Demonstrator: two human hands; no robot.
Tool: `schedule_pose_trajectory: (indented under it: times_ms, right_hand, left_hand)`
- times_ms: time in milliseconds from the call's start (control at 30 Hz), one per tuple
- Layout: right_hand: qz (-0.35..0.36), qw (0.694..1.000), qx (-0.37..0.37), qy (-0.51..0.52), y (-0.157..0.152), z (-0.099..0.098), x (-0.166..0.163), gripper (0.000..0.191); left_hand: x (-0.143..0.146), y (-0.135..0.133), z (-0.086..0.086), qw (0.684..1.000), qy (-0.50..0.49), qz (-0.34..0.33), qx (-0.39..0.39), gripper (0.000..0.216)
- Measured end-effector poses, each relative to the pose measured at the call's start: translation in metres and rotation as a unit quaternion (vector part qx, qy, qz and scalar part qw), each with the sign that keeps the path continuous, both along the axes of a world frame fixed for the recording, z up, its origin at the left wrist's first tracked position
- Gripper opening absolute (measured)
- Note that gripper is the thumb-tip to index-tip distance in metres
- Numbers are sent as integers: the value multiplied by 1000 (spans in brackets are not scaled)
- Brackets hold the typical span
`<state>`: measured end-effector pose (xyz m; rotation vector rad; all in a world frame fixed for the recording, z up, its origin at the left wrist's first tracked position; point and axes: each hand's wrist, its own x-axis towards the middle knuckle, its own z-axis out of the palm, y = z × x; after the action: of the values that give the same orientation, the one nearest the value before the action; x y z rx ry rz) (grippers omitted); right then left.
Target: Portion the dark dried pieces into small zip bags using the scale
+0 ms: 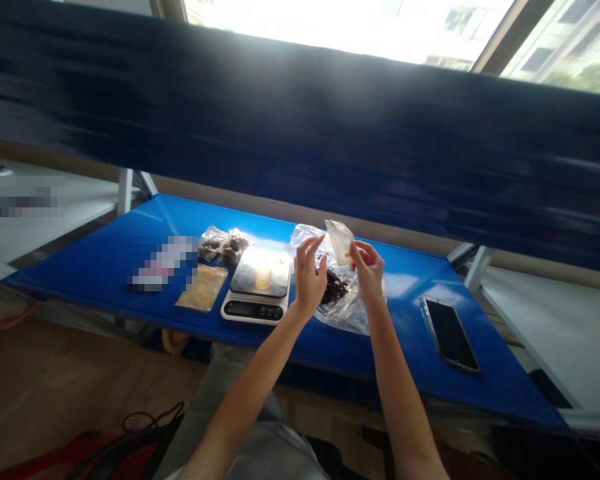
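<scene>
A small pale translucent bag (pixel 339 241) is pinched between the thumb and fingers of my right hand (pixel 368 267), raised above the table. My left hand (pixel 310 277) is beside it with fingers apart, holding nothing that I can see. Under both hands lies a heap of dark brown pieces (pixel 334 285) on a spread clear plastic bag (pixel 353 312), partly hidden by my hands. Left of my left hand stands a digital kitchen scale (pixel 255 310), with a small pale cup (pixel 263 278) on its platform. Glare washes out part of the platform; the display cannot be read.
On the blue table (pixel 400 373), a flat bag of yellowish contents (pixel 202 288) lies left of the scale, with clear bags of dark lumps (pixel 225 245) behind it. A smartphone (pixel 451 333) lies at the right. A dark blue panel (pixel 300 127) rises behind the table.
</scene>
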<state>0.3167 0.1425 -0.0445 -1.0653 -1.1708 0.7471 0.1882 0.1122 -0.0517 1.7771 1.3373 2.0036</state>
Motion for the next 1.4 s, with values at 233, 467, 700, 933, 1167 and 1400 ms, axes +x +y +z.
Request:
schedule_pose_trajectory:
  times_ms: [233,467,700,933,1167,1400]
  right_hand:
    - [79,997,-19,-1,-1,0,6,35]
    - [137,990,-21,26,-1,3,4,47]
    - [238,971,-27,-7,-12,5,-6,44]
    - [315,948,-42,-21,-54,3,-37,53]
    - [219,972,-81,36,-105,-11,-53,26]
    - [125,981,-108,102,-119,-38,-46,27]
  left_hand:
    - [-3,-27,7,978,202,57,14,21]
    - [-28,-69,27,995,78,63,4,8]
    - [-44,-97,24,984,-106,-36,-135,22]
    - [-61,-111,17,977,-94,-56,-182,24]
    - [-66,-115,13,971,-56,-103,-209,22]
    - [-49,-117,-2,957,-108,-180,-199,20]
